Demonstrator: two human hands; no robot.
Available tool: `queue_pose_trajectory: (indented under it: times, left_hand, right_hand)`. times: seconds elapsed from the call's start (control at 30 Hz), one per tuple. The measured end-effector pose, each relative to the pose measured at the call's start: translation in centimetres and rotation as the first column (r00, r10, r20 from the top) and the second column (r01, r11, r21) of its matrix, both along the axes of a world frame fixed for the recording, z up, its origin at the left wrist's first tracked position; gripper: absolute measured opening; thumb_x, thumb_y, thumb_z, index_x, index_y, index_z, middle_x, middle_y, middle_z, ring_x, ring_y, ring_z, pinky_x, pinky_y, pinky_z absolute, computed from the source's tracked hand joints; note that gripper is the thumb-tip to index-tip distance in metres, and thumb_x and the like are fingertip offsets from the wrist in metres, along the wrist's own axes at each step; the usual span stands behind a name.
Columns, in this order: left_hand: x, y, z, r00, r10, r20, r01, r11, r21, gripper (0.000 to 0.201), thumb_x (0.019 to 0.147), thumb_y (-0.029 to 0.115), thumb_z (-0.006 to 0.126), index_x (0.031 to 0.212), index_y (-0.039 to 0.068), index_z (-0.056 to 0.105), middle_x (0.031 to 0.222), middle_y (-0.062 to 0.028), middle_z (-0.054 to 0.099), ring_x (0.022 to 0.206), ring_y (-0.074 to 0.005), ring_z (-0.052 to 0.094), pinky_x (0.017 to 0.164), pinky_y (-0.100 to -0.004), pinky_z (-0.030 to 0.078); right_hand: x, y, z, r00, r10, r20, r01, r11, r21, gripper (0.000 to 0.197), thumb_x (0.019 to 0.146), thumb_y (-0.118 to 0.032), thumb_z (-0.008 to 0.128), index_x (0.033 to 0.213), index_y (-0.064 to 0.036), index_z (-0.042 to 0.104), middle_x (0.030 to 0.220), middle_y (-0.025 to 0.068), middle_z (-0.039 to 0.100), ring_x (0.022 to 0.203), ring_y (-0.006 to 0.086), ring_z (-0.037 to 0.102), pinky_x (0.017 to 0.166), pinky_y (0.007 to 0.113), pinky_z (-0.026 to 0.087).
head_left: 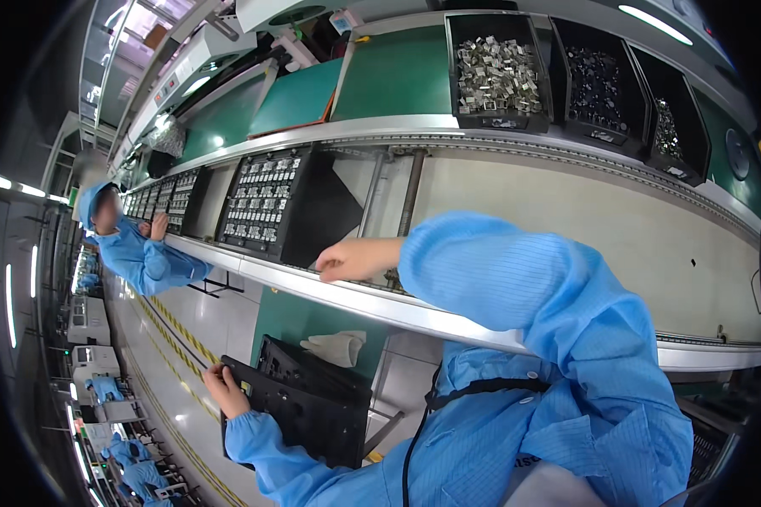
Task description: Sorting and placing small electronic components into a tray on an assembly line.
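My left hand (227, 393) grips the upper left corner of a black tray (304, 414), which is held tilted below the line's front edge. Behind it leans another black tray (287, 363). My right arm reaches across to the left, and my right hand (357, 258) is over the conveyor's front rail (347, 291) with its fingers curled. What those fingers hold, if anything, is hidden. Just left of that hand lies a black tray filled with rows of small metal-and-black parts (262, 198) on the conveyor.
A white glove (336, 347) lies on a green surface (283, 317) beneath the line. Black bins hold silvery metal parts (497, 76), dark round parts (596, 80) and small shiny pieces (668, 131) at the back right. A co-worker (135, 241) in blue works farther left along the conveyor.
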State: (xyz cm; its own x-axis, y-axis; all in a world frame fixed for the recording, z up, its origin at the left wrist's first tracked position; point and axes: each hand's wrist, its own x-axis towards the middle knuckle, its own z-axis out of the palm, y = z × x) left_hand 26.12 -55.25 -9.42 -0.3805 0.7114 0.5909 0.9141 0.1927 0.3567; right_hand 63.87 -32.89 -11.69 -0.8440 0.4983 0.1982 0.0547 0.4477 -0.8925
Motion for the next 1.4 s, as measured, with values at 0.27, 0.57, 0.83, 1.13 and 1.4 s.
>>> queue_pose_trajectory:
  times: [0.27,0.57,0.83,1.13,1.4]
  left_hand:
    - [24.9,-4.8,12.7,0.876,0.039,-0.481,0.145,0.929,0.339,0.023,0.093,0.012,0.046,0.109,-0.005,0.048,0.105,-0.0176,0.049,0.094,-0.0311,0.052,0.084,-0.0349,0.041]
    - [36.2,-2.8,19.5,0.726,-0.636,-0.263,0.683,0.620,0.386,0.046,0.092,0.033,0.048,0.119,-0.004,0.045,0.116,-0.0165,0.047,0.109,-0.0287,0.045,0.099,-0.0403,0.031]
    - [37.5,5.3,16.9,0.644,-0.765,-0.013,0.763,0.641,0.082,0.067,0.084,0.009,0.057,0.139,-0.003,0.022,0.143,-0.0215,0.026,0.134,-0.0336,0.024,0.111,-0.0394,0.015]
    - [47.3,10.1,5.6,-0.320,0.033,0.947,0.942,0.118,0.314,0.074,0.093,0.059,0.022,0.137,0.001,0.030,0.125,-0.0164,0.051,0.111,-0.0292,0.053,0.099,-0.0416,0.037]
    - [52.0,14.6,4.3,-0.302,0.380,0.874,0.938,0.280,0.203,0.045,0.099,0.035,0.027,0.126,0.004,0.045,0.118,-0.0133,0.058,0.100,-0.0301,0.059,0.092,-0.0430,0.045]
  right_hand:
    - [6.7,-13.3,8.1,0.950,0.247,-0.193,-0.180,0.933,0.310,0.060,0.090,-0.042,0.053,0.130,0.0008,0.039,0.117,0.0183,0.053,0.108,0.0326,0.051,0.092,0.039,0.041]
    - [20.4,-23.2,13.9,0.918,-0.300,-0.259,0.319,0.947,0.035,0.029,0.091,-0.030,0.057,0.104,-0.0046,0.056,0.077,0.0109,0.064,0.067,0.0236,0.064,0.060,0.033,0.049]
    - [34.2,-26.7,10.9,0.420,-0.839,-0.344,0.664,0.543,-0.513,0.036,0.094,-0.029,0.045,0.110,0.0036,0.051,0.075,0.0116,0.061,0.062,0.0164,0.057,0.062,0.027,0.048]
    - [39.8,-28.4,7.1,-0.150,-0.989,-0.019,0.576,-0.072,-0.814,0.038,0.095,-0.040,0.046,0.091,-0.0029,0.056,0.064,0.0072,0.058,0.052,0.0125,0.052,0.050,0.022,0.043]
    - [45.5,-25.2,3.7,0.055,-0.986,0.154,0.328,-0.128,-0.936,0.047,0.095,-0.043,0.041,0.096,0.0009,0.058,0.071,0.0077,0.062,0.055,0.0142,0.057,0.056,0.026,0.050]
